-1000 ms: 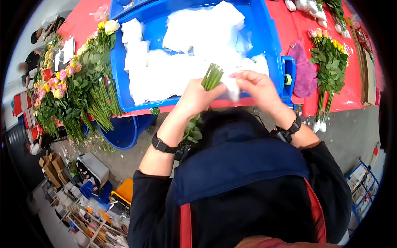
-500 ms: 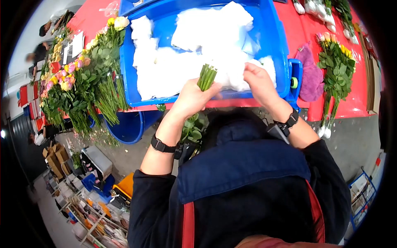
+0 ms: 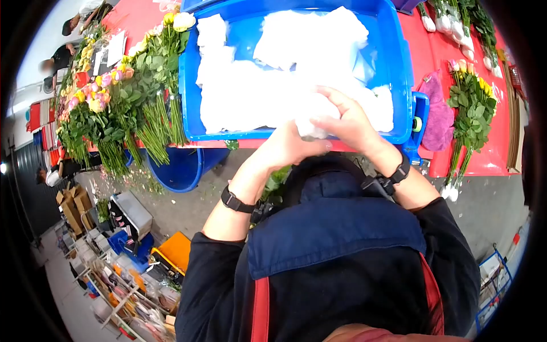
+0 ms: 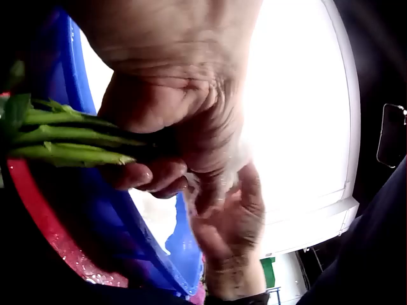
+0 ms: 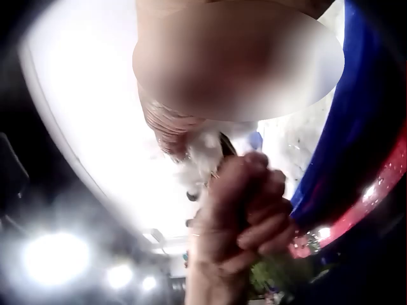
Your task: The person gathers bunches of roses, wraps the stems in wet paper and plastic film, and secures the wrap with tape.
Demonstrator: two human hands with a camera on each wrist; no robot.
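My left hand (image 3: 286,146) grips a bundle of green flower stems (image 4: 67,136), its fingers curled round them in the left wrist view. In the head view the stems' cut ends are hidden behind a wet white cotton wad (image 3: 312,117). My right hand (image 3: 354,126) holds this wad against the stem ends, thumb on the near side and fingers over the far side. Both hands meet above the near rim of a blue tub (image 3: 245,136), where more white cotton (image 3: 242,94) lies in thick pieces.
Bunches of roses (image 3: 151,74) lie along the left of the red table (image 3: 419,43). To the right are a purple cloth (image 3: 436,117) and a rose bunch (image 3: 473,108) with white-wrapped stem ends. A blue bucket (image 3: 176,171) stands below the table edge.
My right hand has moved left from over the tub to the stem ends, bringing the white cotton over them. The left hand keeps its grip on the stems. The head view has shifted slightly.
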